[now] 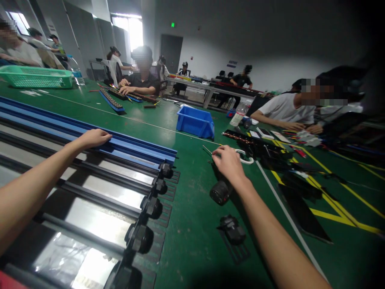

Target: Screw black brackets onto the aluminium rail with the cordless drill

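Two placements. Right grip [227, 161] covers part of a white-ended tool [250, 159] on the worktop [192, 228]; whether clasped, cannot tell. Tool probably light, stiff; take its white end, right of the grip. Left grip [94, 138] rests on blue rails [132, 151], likely rigid; closure unclear.

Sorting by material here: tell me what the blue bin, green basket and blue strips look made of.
Bin: probably plastic, slightly glossy, with moulded-looking walls. Basket: likely plastic, semi-matt, with perforated sides. Strips: satin and ridged; coated metal or plastic, unclear.
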The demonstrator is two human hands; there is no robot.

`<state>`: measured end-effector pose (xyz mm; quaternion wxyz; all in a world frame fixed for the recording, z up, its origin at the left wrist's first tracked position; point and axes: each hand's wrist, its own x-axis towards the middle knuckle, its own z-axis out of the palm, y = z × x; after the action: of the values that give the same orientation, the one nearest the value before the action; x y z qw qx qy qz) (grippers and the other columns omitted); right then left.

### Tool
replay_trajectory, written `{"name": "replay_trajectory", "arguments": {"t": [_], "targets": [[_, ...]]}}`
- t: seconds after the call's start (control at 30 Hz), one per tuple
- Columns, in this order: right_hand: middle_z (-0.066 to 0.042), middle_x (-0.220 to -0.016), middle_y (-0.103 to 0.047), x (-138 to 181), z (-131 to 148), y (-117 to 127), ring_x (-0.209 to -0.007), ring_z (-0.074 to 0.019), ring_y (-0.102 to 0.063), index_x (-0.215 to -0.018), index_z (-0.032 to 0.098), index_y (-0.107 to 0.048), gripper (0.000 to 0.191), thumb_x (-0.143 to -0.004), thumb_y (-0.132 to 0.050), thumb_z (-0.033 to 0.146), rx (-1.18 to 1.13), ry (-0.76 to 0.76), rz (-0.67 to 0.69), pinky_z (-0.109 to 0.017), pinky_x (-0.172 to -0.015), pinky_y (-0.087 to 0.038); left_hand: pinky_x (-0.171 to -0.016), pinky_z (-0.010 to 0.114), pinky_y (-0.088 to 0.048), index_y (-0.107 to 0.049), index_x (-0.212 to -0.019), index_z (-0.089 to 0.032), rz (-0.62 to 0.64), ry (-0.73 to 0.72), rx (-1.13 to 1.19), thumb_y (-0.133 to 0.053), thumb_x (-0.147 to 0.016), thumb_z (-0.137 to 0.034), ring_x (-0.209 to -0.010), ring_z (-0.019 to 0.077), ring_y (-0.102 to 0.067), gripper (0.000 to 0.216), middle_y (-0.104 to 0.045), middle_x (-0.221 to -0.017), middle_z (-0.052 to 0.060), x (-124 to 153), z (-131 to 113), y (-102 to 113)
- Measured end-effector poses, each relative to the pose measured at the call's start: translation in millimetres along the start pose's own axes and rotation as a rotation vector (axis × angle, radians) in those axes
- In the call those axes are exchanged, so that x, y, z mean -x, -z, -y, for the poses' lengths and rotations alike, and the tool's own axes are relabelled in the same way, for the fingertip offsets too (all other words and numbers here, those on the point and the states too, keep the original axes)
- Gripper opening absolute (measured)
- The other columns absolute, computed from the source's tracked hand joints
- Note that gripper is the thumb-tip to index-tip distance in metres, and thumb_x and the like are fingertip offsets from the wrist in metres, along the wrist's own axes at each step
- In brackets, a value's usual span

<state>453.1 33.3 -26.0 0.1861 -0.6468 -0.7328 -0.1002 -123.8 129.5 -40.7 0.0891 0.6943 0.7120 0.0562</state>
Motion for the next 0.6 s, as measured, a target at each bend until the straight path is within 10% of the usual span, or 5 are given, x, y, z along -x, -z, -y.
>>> {"name": "replay_trajectory", "arguments": {"t": [0.6], "targets": [[-0.016,-0.131,-0.057,3.2,-10.7,-40.0,-0.124,-0.0324,-0.047,-0.081,0.016,-0.069,0.022,-0.089,-0.051,0.024,0.071,0.105,0.019,-0.048,-0.104,-0.034,-0.090,0.041,-0.048,-0.075,-0.104,-0.016,-0.018,-0.018,-0.038,-0.041,-0.081,-0.062,-0.100,0.0370,-0.065,0.062,-0.073,-0.101,0.016,-3.4,1.9,-5.1]]}}
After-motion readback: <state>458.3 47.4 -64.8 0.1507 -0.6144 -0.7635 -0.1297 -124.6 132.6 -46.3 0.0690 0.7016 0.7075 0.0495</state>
